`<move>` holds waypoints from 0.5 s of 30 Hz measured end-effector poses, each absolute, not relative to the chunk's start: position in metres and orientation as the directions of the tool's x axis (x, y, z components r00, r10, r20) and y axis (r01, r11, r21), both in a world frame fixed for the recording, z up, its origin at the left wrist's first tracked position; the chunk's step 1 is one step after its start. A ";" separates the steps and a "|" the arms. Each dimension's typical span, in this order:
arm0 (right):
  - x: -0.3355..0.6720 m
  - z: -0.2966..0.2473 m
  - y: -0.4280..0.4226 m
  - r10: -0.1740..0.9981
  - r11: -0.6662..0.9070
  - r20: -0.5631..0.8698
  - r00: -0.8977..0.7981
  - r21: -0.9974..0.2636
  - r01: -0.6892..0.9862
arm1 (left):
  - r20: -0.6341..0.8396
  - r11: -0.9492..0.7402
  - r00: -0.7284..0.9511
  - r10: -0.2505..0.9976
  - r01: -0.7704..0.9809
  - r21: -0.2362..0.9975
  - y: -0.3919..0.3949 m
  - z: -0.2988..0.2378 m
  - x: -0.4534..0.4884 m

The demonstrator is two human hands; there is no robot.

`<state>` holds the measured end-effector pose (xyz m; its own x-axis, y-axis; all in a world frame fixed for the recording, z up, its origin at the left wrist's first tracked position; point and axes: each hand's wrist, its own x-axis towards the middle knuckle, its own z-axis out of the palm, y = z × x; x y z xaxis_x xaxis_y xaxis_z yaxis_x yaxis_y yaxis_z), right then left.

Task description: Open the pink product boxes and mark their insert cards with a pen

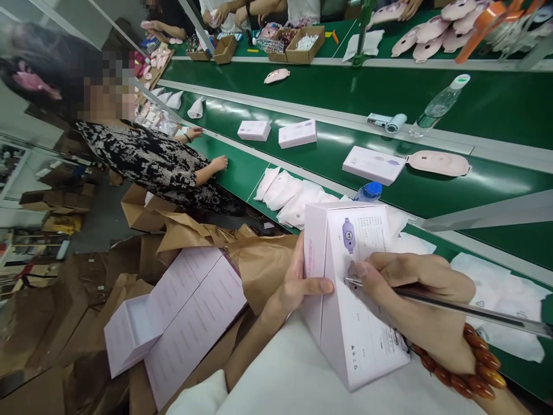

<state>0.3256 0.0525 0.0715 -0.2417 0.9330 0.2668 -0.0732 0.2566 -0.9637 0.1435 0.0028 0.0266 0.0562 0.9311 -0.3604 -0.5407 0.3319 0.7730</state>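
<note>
Carton of pale pink card (352, 305) stands tilted in front of the wearer, low and right of centre in the frame, its printed panel facing up with a small drawing of a purple device (349, 235). Its lower corner rests on or near white cloth (302, 369), though what lies beneath that cloth is hidden. The left hand (300, 285) comes in from the lower centre, with its thumb laid across the carton's near edge and its fingers out of sight behind the card, so it has hold of the carton but the full grip cannot be seen. The right hand (415, 305) reaches in from the lower right, wrist low and fingers curled, closed around a ballpoint pen (458, 306) with a transparent barrel. The pen's far end runs off the right edge of the frame. Its tip sits at the printed panel, but whether it touches the card is hard to tell. This hand also covers part of the panel's text. An amber bead bracelet (469, 363) circles the right wrist.

Below left, an opened pink box (185, 314) lies on crumpled brown kraft paper (259, 271). At upper left, a co-worker in a dark patterned garment (155, 164) rests one hand (218, 164) on a green conveyor belt (345, 86), which carries white cartons (297, 134) and a pink device (438, 163).
</note>
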 end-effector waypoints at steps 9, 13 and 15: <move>0.325 0.066 0.055 0.899 0.386 0.385 -0.210 -0.922 -0.036 | -0.321 0.343 0.133 0.938 -0.508 0.790 0.008 0.022 0.143; 0.324 0.066 0.055 0.900 0.385 0.383 -0.208 -0.922 -0.031 | -0.325 0.345 0.132 0.936 -0.510 0.788 0.007 0.023 0.143; 0.325 0.065 0.055 0.903 0.381 0.379 -0.204 -0.924 -0.028 | -0.320 0.340 0.131 0.938 -0.510 0.790 0.006 0.021 0.143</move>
